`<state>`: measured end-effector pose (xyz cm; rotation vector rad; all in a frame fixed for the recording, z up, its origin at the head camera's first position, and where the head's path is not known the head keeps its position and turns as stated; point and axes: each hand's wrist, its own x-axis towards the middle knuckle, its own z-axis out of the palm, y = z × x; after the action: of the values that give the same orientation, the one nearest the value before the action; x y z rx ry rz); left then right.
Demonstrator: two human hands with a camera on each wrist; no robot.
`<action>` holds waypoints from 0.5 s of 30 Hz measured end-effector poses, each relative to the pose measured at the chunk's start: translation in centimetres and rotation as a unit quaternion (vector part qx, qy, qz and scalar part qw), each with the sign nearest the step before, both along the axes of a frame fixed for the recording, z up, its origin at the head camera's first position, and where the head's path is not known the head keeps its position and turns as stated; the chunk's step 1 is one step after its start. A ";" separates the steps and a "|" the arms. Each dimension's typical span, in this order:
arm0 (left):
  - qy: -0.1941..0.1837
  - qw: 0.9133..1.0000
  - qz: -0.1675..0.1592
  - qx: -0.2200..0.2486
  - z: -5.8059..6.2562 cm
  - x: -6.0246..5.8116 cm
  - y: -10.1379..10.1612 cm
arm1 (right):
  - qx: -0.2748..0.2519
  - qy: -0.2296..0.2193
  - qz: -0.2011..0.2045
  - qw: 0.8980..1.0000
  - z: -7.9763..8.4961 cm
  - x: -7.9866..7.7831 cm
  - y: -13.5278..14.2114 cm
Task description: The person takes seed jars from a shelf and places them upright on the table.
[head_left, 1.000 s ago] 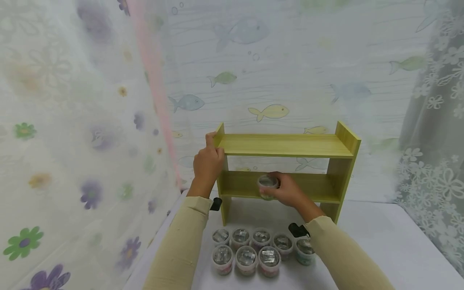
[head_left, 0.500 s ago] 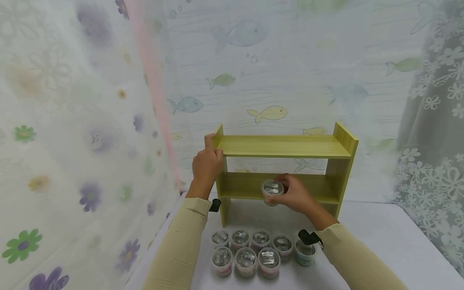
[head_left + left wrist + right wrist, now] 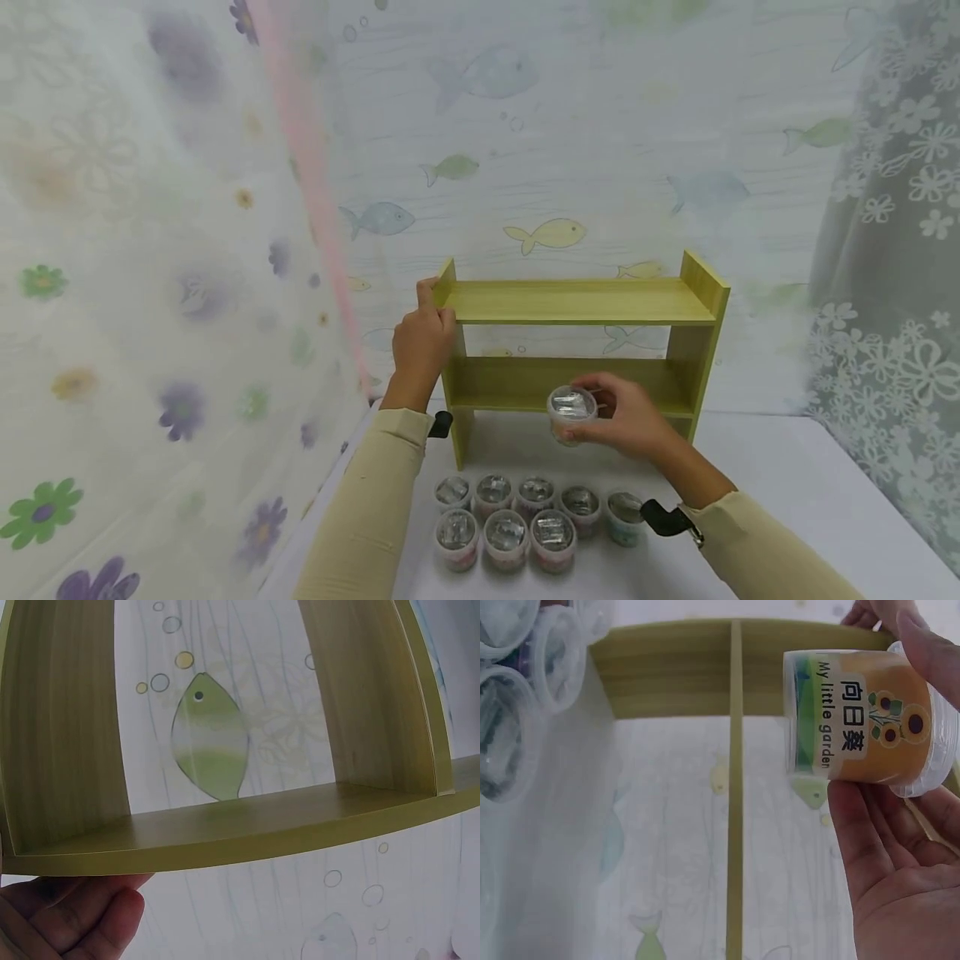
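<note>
My right hand (image 3: 630,421) holds a small clear plastic cup (image 3: 572,405) between thumb and fingers, in front of the lower board of a yellow-green wooden shelf (image 3: 577,302). In the right wrist view the cup's label (image 3: 877,720) shows sunflowers and the words "My little garden". Silvery wrapped contents show through its lid in the head view. My left hand (image 3: 422,340) grips the shelf's left side panel near the top, index finger pointing up along it. In the left wrist view, curled fingers (image 3: 90,911) lie against the panel's edge.
Several similar lidded cups (image 3: 506,533) stand in two rows on the white table (image 3: 765,475), in front of the shelf. A curtain with fish (image 3: 555,234) hangs behind, and a flowered one (image 3: 180,412) on the left. Dark wrist straps (image 3: 666,518) sit at both sleeves.
My right hand has drawn the cup down, slightly right and toward me, away from the lower board. The left hand keeps its place on the shelf.
</note>
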<state>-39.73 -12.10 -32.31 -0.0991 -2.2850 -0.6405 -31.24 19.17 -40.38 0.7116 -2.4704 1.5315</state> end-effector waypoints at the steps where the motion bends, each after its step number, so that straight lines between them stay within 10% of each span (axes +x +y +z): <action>1: -0.002 1.000 0.000 0.000 0.0 0.0 0.0 | 0.002 0.004 0.001 1.000 -0.1 0.2 0.1; 15: 0.003 1.000 0.004 0.004 -0.1 -0.1 0.1 | 0.032 0.045 -0.016 0.998 -1.1 4.1 1.6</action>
<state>-39.85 -12.00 -32.42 -0.0865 -2.2760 -0.6444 -27.10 20.79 -41.48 0.7308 -2.4630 1.3827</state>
